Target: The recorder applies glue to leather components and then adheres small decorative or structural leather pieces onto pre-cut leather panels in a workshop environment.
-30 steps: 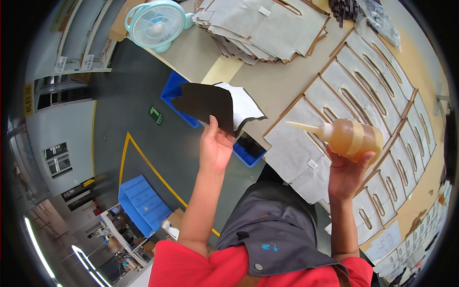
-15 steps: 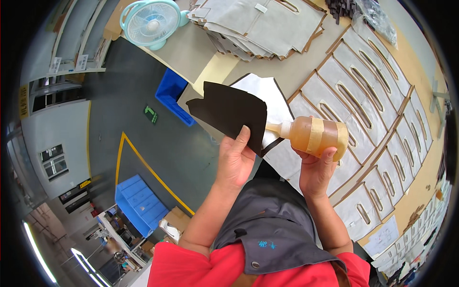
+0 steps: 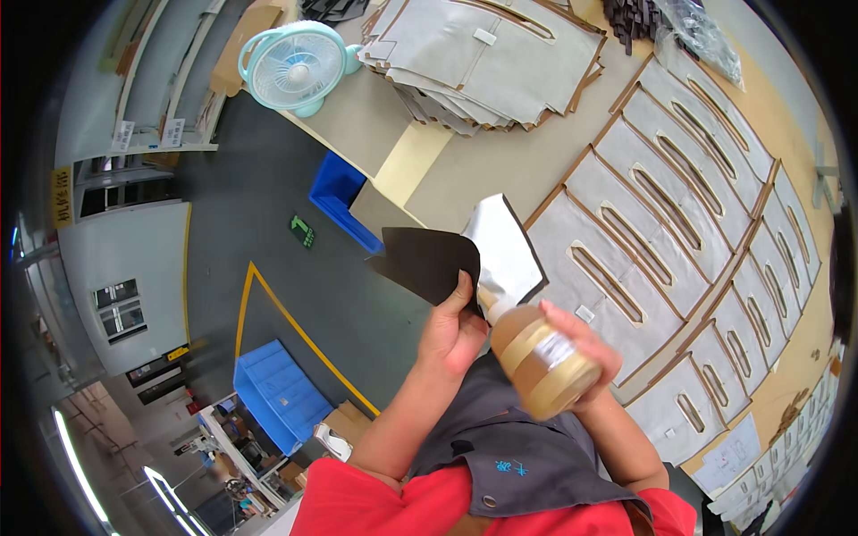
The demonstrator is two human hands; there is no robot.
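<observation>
The squeeze bottle (image 3: 543,357) has swung since half a second ago: its base now drops toward the body, while its nozzle stays by the fold of the dark sheet (image 3: 429,263). The right hand (image 3: 585,344) has its fingers wrapped around the bottle. The left hand (image 3: 456,338) pinches the sheet, thumb on the dark outside, the white inner face turned up beyond. The sheet is held in the air by the near left edge of the counter (image 3: 500,165). The step looks like bringing the nozzle to the inside of the fold; whether the tip touches is hard to tell. Working there seems to call for a steady pinch and a controlled squeeze. Beyond, slotted grey panels (image 3: 617,259) overlap in rows toward the counter's right edge. Farther off, a stack of panels (image 3: 447,54) sits near the far edge, and a fan (image 3: 297,67) stands at the left edge.
</observation>
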